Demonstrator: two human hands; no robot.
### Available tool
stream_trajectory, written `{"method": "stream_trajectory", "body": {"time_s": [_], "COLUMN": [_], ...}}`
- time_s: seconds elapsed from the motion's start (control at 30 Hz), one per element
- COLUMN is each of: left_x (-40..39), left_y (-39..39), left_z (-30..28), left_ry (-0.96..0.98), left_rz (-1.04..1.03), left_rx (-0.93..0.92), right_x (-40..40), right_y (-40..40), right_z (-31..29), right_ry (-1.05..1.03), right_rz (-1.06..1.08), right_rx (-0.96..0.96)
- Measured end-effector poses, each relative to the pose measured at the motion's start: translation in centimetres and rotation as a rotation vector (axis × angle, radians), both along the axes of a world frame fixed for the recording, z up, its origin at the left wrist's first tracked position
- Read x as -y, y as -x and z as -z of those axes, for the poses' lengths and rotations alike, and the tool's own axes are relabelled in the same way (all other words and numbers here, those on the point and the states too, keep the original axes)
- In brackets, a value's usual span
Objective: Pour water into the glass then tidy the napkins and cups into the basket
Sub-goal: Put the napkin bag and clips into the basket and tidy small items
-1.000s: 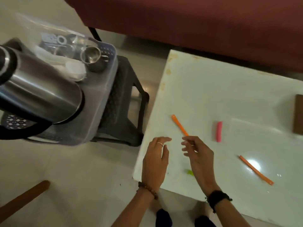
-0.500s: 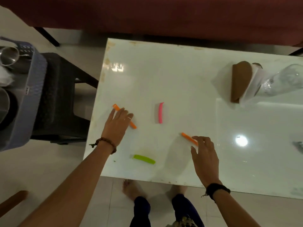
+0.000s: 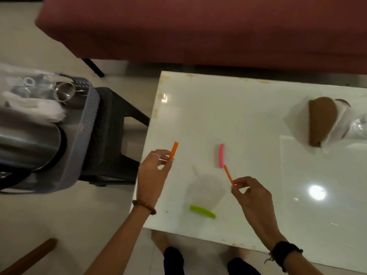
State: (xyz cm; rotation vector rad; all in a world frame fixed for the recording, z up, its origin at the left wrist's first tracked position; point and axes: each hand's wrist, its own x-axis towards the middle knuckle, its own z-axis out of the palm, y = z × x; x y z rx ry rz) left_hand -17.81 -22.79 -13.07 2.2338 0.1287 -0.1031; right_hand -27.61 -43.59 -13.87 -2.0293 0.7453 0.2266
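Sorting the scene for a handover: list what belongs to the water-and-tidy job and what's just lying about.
Job:
basket
steel cup
napkins
glass
steel jug

Lying about:
pink stick
green stick
orange sticks, one pinched by the left hand, one by the right hand

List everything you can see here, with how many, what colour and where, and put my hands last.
orange sticks: 2, orange, one pinched in each hand above the table
pink stick: 1, pink, lying mid-table
green stick: 1, green, near table edge
table: 1, white, glossy
napkin holder: 1, brown, far right of table, white napkins in it
basket: 1, grey-blue, on dark stool, left
steel jug: 1, silver, in basket
steel cup: 1, silver, in basket
left hand: pinching orange stick
right hand: pinching orange stick
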Motion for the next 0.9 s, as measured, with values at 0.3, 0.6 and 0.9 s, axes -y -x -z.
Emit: {"method": "stream_trajectory", "body": {"time_s": [0.3, 0.6, 0.9], "left_x": [-19.7, -27.8, -24.7], "left_y": [-3.4, -7.5, -5.8], "left_z": [-7.9, -3.2, -2.5], "left_ry": [-0.274, -0.516, -0.339], "left_rz": [-0.338, -0.087, 0.055], "left_rx": [0.137, -0.317, 0.254], "right_x": [-25.9, -38.8, -35.1], "right_y": [-12.0, -18.3, -17.4], "right_z": [-7.3, -3.3, -2.8], "right_ry": [-0.485, 0.094, 0.057], "right_rz": [-0.092, -0.387, -0.371], "right_rx": [0.157, 0.122, 0.372]}}
